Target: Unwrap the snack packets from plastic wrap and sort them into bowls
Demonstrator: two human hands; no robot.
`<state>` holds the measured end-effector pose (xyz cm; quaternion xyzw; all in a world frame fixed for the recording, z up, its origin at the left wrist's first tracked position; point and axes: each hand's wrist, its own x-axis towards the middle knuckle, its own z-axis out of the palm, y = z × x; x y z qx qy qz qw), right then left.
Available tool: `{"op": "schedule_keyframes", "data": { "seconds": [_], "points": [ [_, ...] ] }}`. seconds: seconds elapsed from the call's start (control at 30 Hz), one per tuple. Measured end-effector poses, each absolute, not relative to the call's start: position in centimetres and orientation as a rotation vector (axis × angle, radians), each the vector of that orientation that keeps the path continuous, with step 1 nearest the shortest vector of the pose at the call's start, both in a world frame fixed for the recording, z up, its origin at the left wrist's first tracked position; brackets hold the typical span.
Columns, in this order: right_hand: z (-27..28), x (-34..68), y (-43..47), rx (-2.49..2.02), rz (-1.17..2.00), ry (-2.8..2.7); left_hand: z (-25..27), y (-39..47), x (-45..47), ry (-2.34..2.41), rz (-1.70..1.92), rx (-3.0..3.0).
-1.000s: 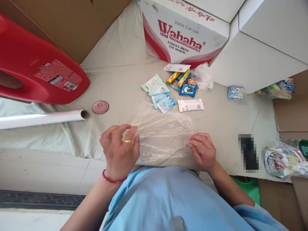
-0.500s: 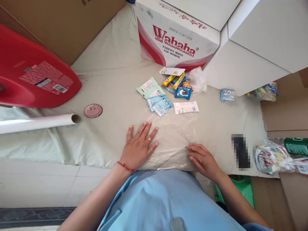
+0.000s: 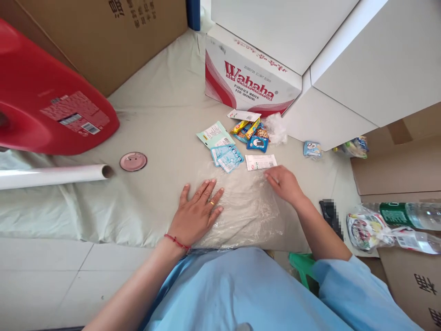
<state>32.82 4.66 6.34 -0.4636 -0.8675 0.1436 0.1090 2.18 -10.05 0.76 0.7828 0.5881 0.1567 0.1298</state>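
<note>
A clear plastic bag (image 3: 246, 216), thin and wrinkled, lies spread on the cloth in front of me. My left hand (image 3: 198, 209) rests flat over its left side, fingers spread. At the bag's upper right corner, my right hand (image 3: 283, 184) has its fingertips closed together on the film. Just beyond that hand lies a white sachet (image 3: 261, 162). Two blue-and-white packets (image 3: 227, 157) overlap a pale green packet (image 3: 215, 134) farther left. Behind them is a small pile of snack packs, with a blue biscuit pack (image 3: 257, 143) in front.
A Wahaha carton (image 3: 251, 82) stands at the back beside white boxes. To the left are a red jug (image 3: 58, 101), a white roll (image 3: 51, 177) and a pink round tin (image 3: 133, 162). Bottles, including a green-labelled one (image 3: 396, 214), and a partly blurred black object (image 3: 329, 216) lie right.
My right hand has moved away from me, from the bag's right side to its upper right corner. My left hand stays flat on the bag. The view has shifted slightly.
</note>
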Motion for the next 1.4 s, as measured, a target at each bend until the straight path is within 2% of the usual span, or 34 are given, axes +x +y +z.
{"op": "schedule_keyframes", "data": {
  "seconds": [0.13, 0.27, 0.43, 0.57, 0.63, 0.8, 0.9, 1.1, 1.23, 1.4],
  "points": [
    [5.4, 30.8, 12.3, -1.527, 0.219, -2.349, 0.7, -9.9, 2.2, 1.707, 0.466, 2.268],
    [4.2, 28.4, 16.8, -1.632, 0.146, -2.380, 0.6, -10.0, 2.2, 1.707, 0.438, 2.279],
    [4.1, 28.7, 16.2, -1.792, 0.140, -2.336, 0.4, -10.2, 2.1, 1.686, 0.461, 2.276],
    [6.2, 30.6, 12.1, -1.698, 0.125, -2.090, 0.2, -10.2, 2.0, 1.667, 0.487, 2.253],
    [7.6, 30.8, 9.0, -1.632, 0.368, -1.931, 0.2, -10.2, 2.0, 1.655, 0.490, 2.257],
    [9.5, 28.9, 1.5, -1.153, 1.508, -2.094, 0.5, -10.1, 1.9, 1.640, 0.486, 2.265],
    [8.6, 29.1, -0.9, -0.985, 1.718, -2.333, 0.5, -10.1, 1.9, 1.641, 0.492, 2.265],
    [7.1, 35.5, -2.2, -1.212, 1.640, -2.322, 0.1, -10.0, 1.9, 1.642, 0.556, 2.253],
    [8.5, 37.7, -2.3, -1.343, 1.345, -2.329, 0.0, -10.0, 2.1, 1.651, 0.543, 2.247],
    [10.1, 33.8, -1.9, -1.250, 1.048, -2.411, 0.0, -9.9, 2.1, 1.661, 0.484, 2.278]
  ]
}}
